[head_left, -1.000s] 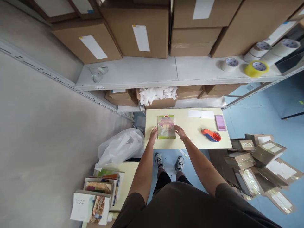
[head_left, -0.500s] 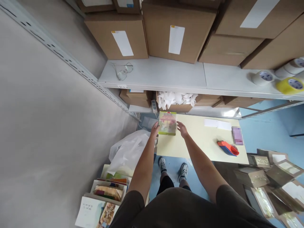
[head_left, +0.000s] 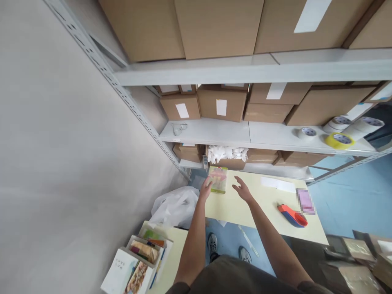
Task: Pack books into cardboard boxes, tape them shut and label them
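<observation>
Plainly, the right hand [head_left: 243, 191] has curved, released fingers [head_left: 238, 180] over the smooth table [head_left: 234, 210]; the left hand [head_left: 205, 190] touches a flat, rectangular book [head_left: 219, 183], grip unclear.

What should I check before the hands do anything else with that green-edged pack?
1. Left hand at the green-edged pack: ok, it is at the pack's left side.
2. Right hand on the pack too: not ok, it is apart from it, fingers spread.
3. Pack well in from the table edge: not ok, it is close to the left end.
4. Pack lying flat: cannot tell from this angle.
5. Red-and-blue tape dispenser out of the way: ok, it is over toward the right end.
6. White paper clear of the pack: ok, there is a gap between them.
</observation>
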`<action>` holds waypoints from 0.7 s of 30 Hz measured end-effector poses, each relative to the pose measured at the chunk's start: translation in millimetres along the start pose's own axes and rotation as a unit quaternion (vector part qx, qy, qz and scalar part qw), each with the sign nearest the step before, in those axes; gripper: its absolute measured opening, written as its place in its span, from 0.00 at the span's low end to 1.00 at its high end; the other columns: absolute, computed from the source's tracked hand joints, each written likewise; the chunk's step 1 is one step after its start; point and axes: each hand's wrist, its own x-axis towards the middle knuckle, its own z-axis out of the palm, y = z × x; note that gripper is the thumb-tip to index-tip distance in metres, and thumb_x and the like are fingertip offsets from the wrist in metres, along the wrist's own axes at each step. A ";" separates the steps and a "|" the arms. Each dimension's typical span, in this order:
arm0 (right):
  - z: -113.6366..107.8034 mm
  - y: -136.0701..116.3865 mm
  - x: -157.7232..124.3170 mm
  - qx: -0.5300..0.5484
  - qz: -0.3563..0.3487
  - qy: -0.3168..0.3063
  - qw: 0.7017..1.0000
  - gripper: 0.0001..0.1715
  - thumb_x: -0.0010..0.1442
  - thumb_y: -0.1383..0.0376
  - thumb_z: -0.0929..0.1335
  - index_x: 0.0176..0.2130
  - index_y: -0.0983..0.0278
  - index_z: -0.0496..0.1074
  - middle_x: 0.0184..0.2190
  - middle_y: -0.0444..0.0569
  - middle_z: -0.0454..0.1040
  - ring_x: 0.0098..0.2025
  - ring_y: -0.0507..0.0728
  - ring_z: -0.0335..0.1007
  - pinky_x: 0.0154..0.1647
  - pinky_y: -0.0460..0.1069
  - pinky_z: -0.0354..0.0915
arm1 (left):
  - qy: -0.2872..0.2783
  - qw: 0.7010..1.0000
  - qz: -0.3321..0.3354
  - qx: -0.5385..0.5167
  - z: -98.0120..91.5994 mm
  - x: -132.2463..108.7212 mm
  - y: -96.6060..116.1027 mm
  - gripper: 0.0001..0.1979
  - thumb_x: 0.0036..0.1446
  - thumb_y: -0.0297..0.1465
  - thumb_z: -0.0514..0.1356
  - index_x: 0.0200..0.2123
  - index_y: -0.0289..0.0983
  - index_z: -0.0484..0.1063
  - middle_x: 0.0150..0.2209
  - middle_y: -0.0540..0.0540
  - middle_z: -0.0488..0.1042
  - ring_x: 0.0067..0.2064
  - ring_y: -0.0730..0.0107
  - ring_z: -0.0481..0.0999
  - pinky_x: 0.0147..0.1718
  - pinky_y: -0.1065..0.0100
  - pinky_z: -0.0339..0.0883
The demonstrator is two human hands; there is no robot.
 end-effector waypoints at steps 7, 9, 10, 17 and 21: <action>-16.5 3.7 -27.5 -0.111 -0.138 -0.077 0.981 0.46 0.60 0.42 0.70 0.71 0.56 0.69 0.75 0.56 0.63 0.75 0.71 0.60 0.72 0.68 0.63 | 0.115 0.986 0.019 0.121 16.5 -127.1 20.7 0.29 0.68 0.40 0.61 0.70 0.45 0.70 0.74 0.42 0.66 0.78 0.51 0.58 0.76 0.48 0.52; -13.5 7.1 -40.1 -0.132 -0.162 -0.104 0.972 0.48 0.61 0.40 0.69 0.71 0.59 0.69 0.74 0.58 0.64 0.76 0.71 0.58 0.75 0.67 0.60 | 0.146 0.978 -0.008 0.148 16.5 -168.4 16.0 0.30 0.67 0.41 0.63 0.70 0.44 0.71 0.76 0.41 0.62 0.79 0.49 0.52 0.77 0.47 0.49; -10.0 7.2 -47.5 -0.138 -0.172 -0.121 0.968 0.48 0.61 0.40 0.68 0.71 0.59 0.68 0.74 0.58 0.64 0.76 0.71 0.58 0.75 0.66 0.59 | 0.158 0.975 -0.020 0.155 12.9 -189.4 12.8 0.30 0.66 0.41 0.63 0.70 0.44 0.71 0.76 0.40 0.60 0.80 0.48 0.50 0.77 0.46 0.49; 54.4 -16.1 -121.2 -0.130 -0.213 -0.239 0.938 0.48 0.64 0.40 0.67 0.72 0.61 0.67 0.75 0.58 0.62 0.78 0.69 0.55 0.77 0.65 0.56 | 0.291 0.938 -0.077 0.169 -51.4 -341.1 -17.2 0.31 0.65 0.42 0.64 0.70 0.41 0.71 0.76 0.37 0.59 0.80 0.45 0.49 0.77 0.44 0.46; 112.1 -30.3 -177.3 -0.118 -0.234 -0.321 0.910 0.48 0.62 0.40 0.68 0.72 0.60 0.67 0.76 0.56 0.61 0.78 0.68 0.54 0.79 0.64 0.52 | 0.357 0.914 -0.127 0.143 -81.1 -421.0 -39.3 0.33 0.64 0.45 0.66 0.69 0.41 0.71 0.77 0.35 0.58 0.80 0.42 0.48 0.76 0.44 0.47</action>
